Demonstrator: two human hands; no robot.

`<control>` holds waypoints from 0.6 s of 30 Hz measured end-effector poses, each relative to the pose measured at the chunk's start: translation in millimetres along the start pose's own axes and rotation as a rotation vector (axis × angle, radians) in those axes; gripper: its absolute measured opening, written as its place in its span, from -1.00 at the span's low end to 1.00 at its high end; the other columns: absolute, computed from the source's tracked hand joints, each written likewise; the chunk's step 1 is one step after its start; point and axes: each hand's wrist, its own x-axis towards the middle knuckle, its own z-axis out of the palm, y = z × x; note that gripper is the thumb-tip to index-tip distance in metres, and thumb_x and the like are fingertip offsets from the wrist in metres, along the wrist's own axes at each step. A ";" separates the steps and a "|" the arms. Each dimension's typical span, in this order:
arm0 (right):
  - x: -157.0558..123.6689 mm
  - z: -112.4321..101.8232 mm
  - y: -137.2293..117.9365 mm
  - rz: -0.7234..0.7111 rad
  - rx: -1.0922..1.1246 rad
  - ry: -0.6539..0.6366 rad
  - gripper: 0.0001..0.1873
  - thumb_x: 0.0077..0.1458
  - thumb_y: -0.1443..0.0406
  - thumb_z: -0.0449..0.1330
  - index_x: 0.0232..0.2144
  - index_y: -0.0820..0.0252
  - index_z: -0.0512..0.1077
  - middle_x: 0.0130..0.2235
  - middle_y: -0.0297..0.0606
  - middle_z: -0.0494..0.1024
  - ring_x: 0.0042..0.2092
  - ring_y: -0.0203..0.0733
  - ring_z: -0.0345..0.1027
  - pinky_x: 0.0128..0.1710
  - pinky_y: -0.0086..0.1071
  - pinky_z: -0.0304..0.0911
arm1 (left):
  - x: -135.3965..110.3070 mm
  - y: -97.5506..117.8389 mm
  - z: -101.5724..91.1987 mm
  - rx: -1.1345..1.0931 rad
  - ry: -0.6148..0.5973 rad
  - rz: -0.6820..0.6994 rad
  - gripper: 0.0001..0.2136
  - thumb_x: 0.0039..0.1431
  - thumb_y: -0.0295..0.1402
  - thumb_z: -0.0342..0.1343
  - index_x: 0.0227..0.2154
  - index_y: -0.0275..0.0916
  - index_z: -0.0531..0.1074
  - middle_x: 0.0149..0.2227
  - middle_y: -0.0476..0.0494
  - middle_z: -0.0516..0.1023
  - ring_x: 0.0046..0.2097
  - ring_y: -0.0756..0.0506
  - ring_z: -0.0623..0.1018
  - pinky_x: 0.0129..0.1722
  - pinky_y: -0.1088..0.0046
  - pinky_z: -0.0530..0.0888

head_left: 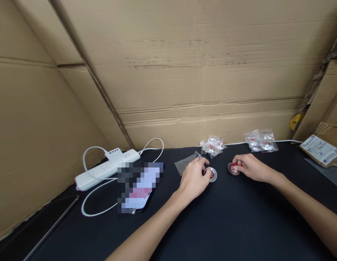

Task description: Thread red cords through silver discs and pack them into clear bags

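Observation:
My left hand (195, 175) is over the dark table, its thumb and fingers curled at the near side of a clear suction cup (214, 175) with a red part. The thumb overlaps that cup, and the fingertips are partly hidden. To the right, my right hand (248, 166) pinches the red part of a second clear suction cup (231, 170), whose round rim faces left. A gap separates the two cups. Beside the left hand's fingers lies a flat clear plastic bag (183, 165), partly covered by that hand.
Clear packets (212, 145) and more packets (261, 140) with red-and-clear pieces lie at the back. Leftward are a white power strip (108, 168) with looping cable, a blurred phone (141, 188) and a dark flat device (43, 224). A labelled package (322, 148) stands right; cardboard walls (184, 79) enclose the table.

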 end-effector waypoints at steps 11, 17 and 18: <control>1.3 7.5 -33.0 -0.077 0.451 0.116 -0.77 0.16 0.17 0.18 -0.35 0.23 0.50 -0.37 -0.25 0.52 -0.39 -0.23 0.39 -0.40 -0.36 0.32 | -7.7 21.6 -5.8 -0.293 0.006 0.114 -0.73 0.22 -0.25 0.05 -0.07 -0.19 0.46 -0.40 -0.07 0.52 -0.39 -0.09 0.48 -0.34 0.38 0.38; -1.2 12.2 -45.7 -0.153 0.249 0.316 -0.74 0.25 0.19 0.11 -0.23 0.17 0.57 -0.38 -0.24 0.50 -0.39 -0.21 0.36 -0.40 -0.34 0.26 | -3.5 14.8 1.4 -0.591 -0.079 -0.017 -0.82 0.21 -0.33 0.00 -0.28 -0.25 0.49 -0.47 -0.09 0.55 -0.45 -0.07 0.53 -0.43 0.44 0.43; -1.5 12.3 -47.1 -0.166 0.207 0.326 -0.73 0.26 0.20 0.09 -0.22 0.16 0.57 -0.37 -0.23 0.50 -0.37 -0.20 0.37 -0.38 -0.33 0.26 | -2.6 13.1 2.3 -0.613 -0.072 -0.036 -0.83 0.21 -0.35 0.00 -0.29 -0.26 0.48 -0.46 -0.10 0.56 -0.43 -0.07 0.54 -0.42 0.44 0.44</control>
